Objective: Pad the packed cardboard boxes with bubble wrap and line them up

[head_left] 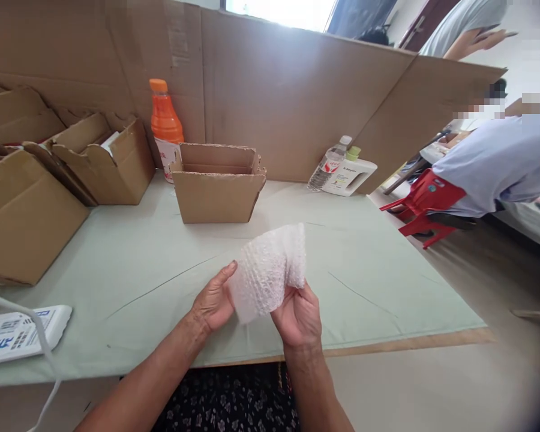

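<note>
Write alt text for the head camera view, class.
Two hands, left hand and right hand, hold a piece of bubble wrap over a green table. An open cardboard box and an orange bottle stand behind.

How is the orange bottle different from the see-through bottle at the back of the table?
The orange bottle stands upright beside the open cardboard box; the clear bottle leans tilted against the white jug. The orange bottle is bright orange with an orange cap; the clear one is see-through with a pale cap. Both carry labels and sit by the cardboard wall.
</note>
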Motion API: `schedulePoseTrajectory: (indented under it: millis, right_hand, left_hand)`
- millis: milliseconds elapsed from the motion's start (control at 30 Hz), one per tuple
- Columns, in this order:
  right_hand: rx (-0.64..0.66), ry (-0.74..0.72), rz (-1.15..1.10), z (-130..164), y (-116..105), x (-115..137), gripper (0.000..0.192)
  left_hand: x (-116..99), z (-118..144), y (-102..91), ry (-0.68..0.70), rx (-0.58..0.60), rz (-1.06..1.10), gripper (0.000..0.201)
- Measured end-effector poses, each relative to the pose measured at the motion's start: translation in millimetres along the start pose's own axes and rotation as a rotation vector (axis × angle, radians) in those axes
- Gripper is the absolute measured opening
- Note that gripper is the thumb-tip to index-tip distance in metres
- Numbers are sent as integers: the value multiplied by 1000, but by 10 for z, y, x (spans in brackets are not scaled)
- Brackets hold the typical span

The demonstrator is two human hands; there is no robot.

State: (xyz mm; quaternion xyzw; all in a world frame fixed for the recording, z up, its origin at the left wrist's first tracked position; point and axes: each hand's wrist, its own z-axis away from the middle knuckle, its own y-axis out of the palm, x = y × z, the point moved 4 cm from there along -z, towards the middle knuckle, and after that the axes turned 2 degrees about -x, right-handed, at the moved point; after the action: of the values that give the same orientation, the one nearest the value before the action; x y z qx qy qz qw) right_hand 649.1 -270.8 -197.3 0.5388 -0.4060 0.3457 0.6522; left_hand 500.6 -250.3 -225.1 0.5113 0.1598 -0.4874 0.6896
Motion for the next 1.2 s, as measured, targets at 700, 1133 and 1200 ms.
schedulePoseTrajectory:
  millis: [700, 1133, 1200]
  right_hand:
    - [173, -402, 1683, -488, 88, -174, 27]
    - [272, -474, 1551, -1141, 625, 102, 38]
    - [452, -486, 1449, -891, 579, 93, 48]
  left_hand:
    - [-315, 883, -1200, 133, -476, -411, 69]
    - [22, 1663, -1190, 198, -437, -804, 45]
    - [62, 1636, -1194, 89, -378, -688, 41]
